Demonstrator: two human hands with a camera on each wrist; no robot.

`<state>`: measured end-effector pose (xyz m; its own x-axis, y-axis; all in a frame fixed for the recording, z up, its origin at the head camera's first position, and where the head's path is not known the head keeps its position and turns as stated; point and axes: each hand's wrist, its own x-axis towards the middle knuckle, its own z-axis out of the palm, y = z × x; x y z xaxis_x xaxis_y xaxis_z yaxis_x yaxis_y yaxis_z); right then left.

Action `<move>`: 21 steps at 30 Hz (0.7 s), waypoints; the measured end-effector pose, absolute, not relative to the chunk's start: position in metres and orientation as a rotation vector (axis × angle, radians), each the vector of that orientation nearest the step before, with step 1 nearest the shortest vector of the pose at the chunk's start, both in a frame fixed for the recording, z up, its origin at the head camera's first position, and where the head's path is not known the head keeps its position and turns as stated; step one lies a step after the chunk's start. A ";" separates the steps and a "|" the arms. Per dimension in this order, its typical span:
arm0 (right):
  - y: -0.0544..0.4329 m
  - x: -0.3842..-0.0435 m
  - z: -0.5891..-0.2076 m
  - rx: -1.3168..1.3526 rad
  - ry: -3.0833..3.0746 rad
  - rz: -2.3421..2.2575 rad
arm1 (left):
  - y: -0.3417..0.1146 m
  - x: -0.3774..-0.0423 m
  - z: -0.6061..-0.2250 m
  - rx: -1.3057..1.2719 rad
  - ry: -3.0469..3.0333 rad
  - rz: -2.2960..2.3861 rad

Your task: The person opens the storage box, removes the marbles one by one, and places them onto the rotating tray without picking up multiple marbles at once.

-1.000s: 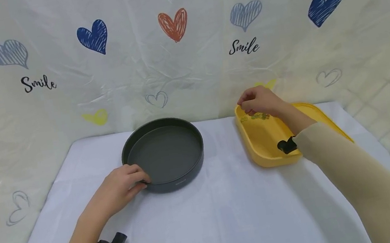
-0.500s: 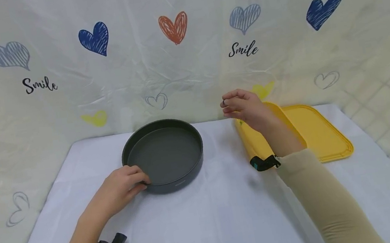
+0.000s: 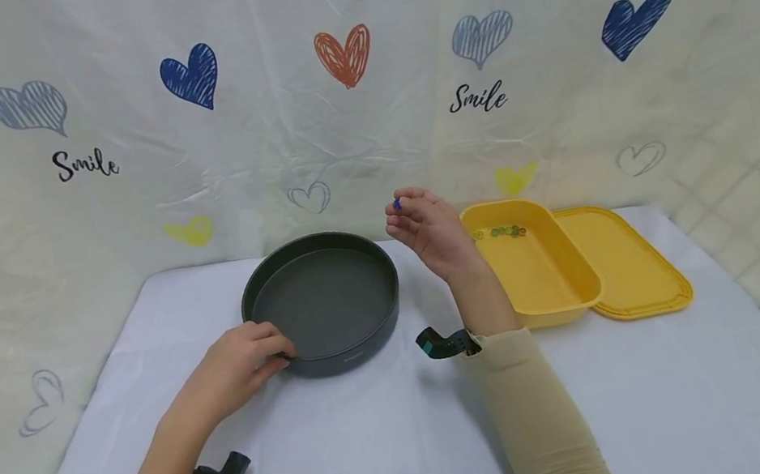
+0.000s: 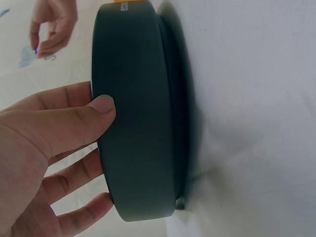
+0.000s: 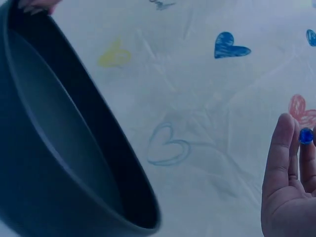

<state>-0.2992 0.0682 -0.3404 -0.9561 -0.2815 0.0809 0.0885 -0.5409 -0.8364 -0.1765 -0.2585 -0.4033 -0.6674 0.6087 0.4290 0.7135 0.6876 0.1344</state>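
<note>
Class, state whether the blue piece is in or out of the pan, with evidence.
Out: the right hand pinches the blue piece in the air, apart from the pan.

Pan (image 3: 319, 303) left of box (image 3: 540, 270) on table (image 3: 381, 441), small pieces (image 3: 508, 232) in box's far end, lid (image 3: 643, 267) farther right.

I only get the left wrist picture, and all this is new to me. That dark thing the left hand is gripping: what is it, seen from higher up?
Observer: The head view shows a round pan with a raised rim all round.

Visitor: And what else is out there, past the edge of my picture?

Observer: In the head view, a yellow tub to the pan's right has small greenish pieces toward its far end.

Visitor: The right hand has something tiny. What shape is it?

Observer: The right wrist view shows a round blue piece; your view gives only a speck.
</note>
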 end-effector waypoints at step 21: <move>0.031 -0.294 -0.364 -0.277 1.442 -2.390 | -0.260 -0.175 -0.401 -1.018 -2.564 -0.405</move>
<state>-0.2939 0.0305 -0.3640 -0.9250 -0.3800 -0.0064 0.1828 -0.4302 -0.8840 -0.1749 -0.2596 -0.4013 -0.6799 0.6002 0.4213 0.7009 0.7008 0.1328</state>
